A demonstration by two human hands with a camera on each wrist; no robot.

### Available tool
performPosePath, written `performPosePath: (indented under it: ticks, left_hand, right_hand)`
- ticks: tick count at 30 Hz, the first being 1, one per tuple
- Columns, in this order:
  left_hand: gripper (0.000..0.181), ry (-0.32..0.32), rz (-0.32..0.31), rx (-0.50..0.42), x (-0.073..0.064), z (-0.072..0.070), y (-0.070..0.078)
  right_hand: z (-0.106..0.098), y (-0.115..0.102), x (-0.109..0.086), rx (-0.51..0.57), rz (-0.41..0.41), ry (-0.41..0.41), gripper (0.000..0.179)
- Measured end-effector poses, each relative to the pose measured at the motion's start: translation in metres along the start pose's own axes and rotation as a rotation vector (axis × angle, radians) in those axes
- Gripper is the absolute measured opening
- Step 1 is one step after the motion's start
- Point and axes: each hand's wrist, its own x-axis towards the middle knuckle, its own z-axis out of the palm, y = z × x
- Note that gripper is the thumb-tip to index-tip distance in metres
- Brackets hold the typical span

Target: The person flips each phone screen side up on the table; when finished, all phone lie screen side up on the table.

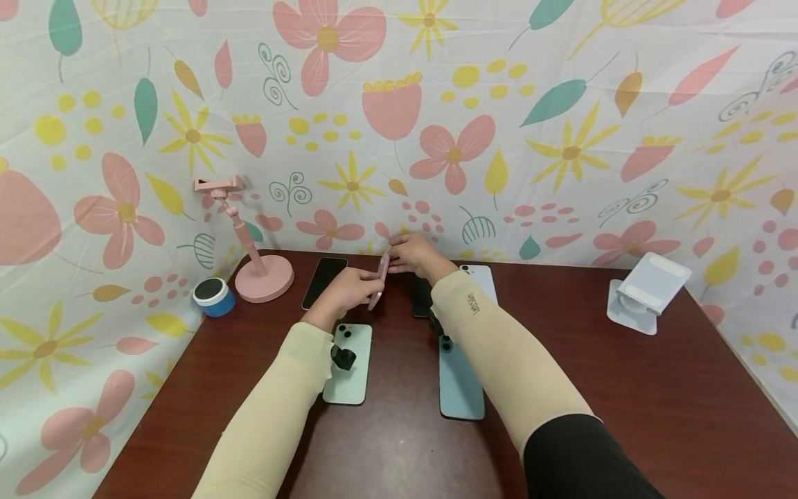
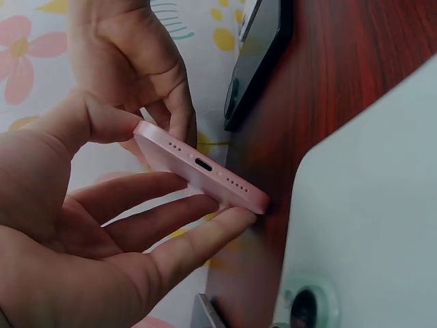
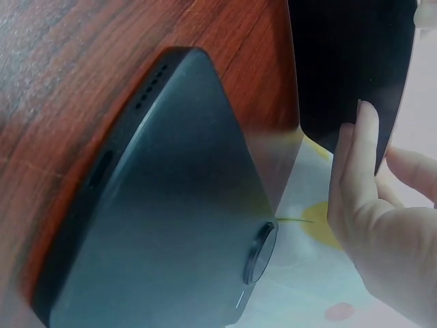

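Near the back of the table, a pink phone [image 1: 377,281] is held up on its edge between both hands. My left hand [image 1: 350,291] pinches its near end, thumb on one side and fingers on the other; the charging port on the phone's end edge [image 2: 203,164] faces the left wrist camera. At the far end, my right hand [image 1: 414,255] grips it with fingers against the black screen [image 3: 348,65] and the thumb behind. Below my left wrist lies a pale green phone [image 1: 350,384]. A dark phone [image 3: 164,184] lies beside my right hand, camera side up.
Under the right forearm lie a blue phone [image 1: 460,388] and a white phone [image 1: 485,281]. A black phone [image 1: 323,283] is left of the hands, beside a pink phone stand [image 1: 267,278] and a blue-and-white jar [image 1: 215,298]. At the far right stands a white folding stand [image 1: 651,283].
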Motion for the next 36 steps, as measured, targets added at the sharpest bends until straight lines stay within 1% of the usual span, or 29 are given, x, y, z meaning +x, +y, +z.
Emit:
performPosePath:
  ticks: [7,13,22,30,36]
  left_hand:
    - [0.057,0.019,-0.019,-0.133,0.002,0.0,-0.008]
    - [0.056,0.037,-0.015,-0.196,0.003,0.0,-0.011]
    - [0.055,0.062,-0.045,-0.215,0.002,0.0,-0.014]
    - [0.053,0.075,-0.036,-0.226,-0.001,-0.001,-0.016]
    - [0.054,0.07,-0.031,-0.238,-0.001,-0.002,-0.017]
  right_hand:
    - [0.0,0.004,0.003,0.044,0.0,-0.027,0.051]
    - [0.0,0.009,0.007,0.012,0.005,-0.068,0.055]
    - [0.001,0.014,0.01,-0.01,0.026,-0.103,0.059]
    - [0.002,0.015,0.012,-0.005,0.034,-0.112,0.062]
    - [0.003,0.017,0.014,-0.004,0.032,-0.125,0.065]
